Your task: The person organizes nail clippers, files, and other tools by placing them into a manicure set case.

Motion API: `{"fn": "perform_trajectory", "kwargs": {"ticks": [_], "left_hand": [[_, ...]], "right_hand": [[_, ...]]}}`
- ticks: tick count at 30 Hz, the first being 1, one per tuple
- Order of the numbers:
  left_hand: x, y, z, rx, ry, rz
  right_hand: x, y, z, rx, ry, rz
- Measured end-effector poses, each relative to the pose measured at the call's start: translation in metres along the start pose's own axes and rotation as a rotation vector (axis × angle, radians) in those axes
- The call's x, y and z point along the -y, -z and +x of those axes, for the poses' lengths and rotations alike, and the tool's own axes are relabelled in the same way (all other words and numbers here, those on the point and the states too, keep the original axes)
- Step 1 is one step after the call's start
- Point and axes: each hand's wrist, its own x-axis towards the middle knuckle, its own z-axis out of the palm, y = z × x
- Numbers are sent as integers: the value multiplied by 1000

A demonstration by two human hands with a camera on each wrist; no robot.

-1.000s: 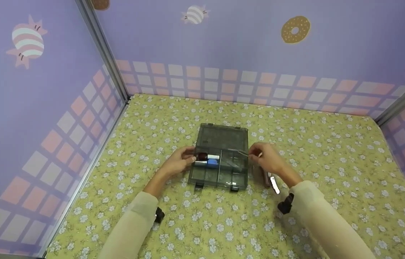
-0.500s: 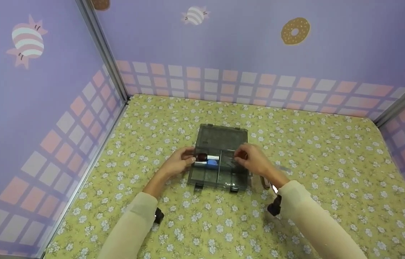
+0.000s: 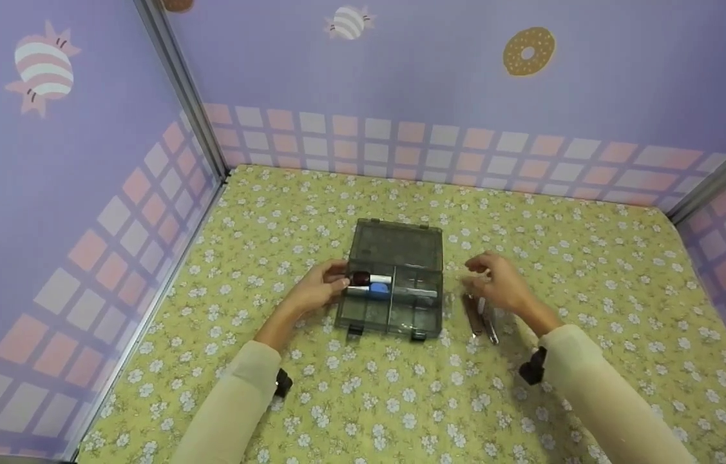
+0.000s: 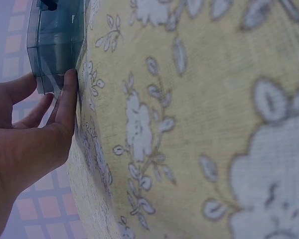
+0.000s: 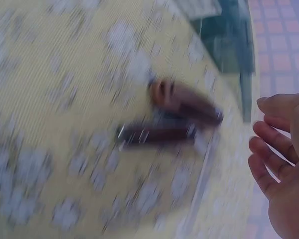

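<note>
A dark see-through compartment box [image 3: 369,316] lies with its lid [image 3: 398,245] laid back. My left hand [image 3: 317,288] grips its left side; in the left wrist view the thumb and fingers hold the box corner. In its upper left compartment lie a dark red and white small cylinder [image 3: 382,279] and a blue and silver one [image 3: 380,290]. A slim pale strip [image 3: 417,292] lies in the right half. My right hand [image 3: 498,283] hovers right of the box, fingers loosely bent and nothing in them. Below it lie two dark brown, metal-ended slim objects [image 5: 157,135], blurred in the right wrist view.
The box stands on a yellow flowered cloth [image 3: 363,412]. Purple panels [image 3: 388,71] with candy and doughnut prints close off the back and sides. Another thin pale strip [image 5: 203,184] lies near the brown objects in the right wrist view.
My right hand held a thin pale thing at the box's right edge, reached over the right compartments, then withdrew right without it. The slim strip now shows inside. My left hand has stayed put.
</note>
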Motion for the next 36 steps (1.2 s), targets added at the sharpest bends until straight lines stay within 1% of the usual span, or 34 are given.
{"fn": "perform_trajectory", "kwargs": {"ticks": [4, 6, 8, 12, 15, 22, 26, 31, 36], "left_hand": [[0, 0, 1, -4, 8, -4], [0, 1, 1, -6, 13, -8], [0, 1, 2, -8, 14, -9], [-1, 1, 3, -8, 5, -12], [-1, 1, 2, -4, 6, -11], [0, 2, 1, 13, 14, -26], [1, 2, 1, 18, 21, -59], [2, 1, 1, 11, 19, -59], [1, 1, 0, 14, 16, -71]], "right_hand": [[-20, 7, -12, -9, -42, 0], [-29, 8, -18, -9, -43, -14], [-37, 8, -23, -13, -24, -49], [-46, 7, -31, -24, -4, -115], [-48, 6, -34, -23, -30, -114], [-47, 7, -35, 4, -121, 1], [-44, 7, -33, 24, -136, 11], [-32, 4, -26, 28, -109, 40], [-10, -3, -14, 41, -59, 76]]}}
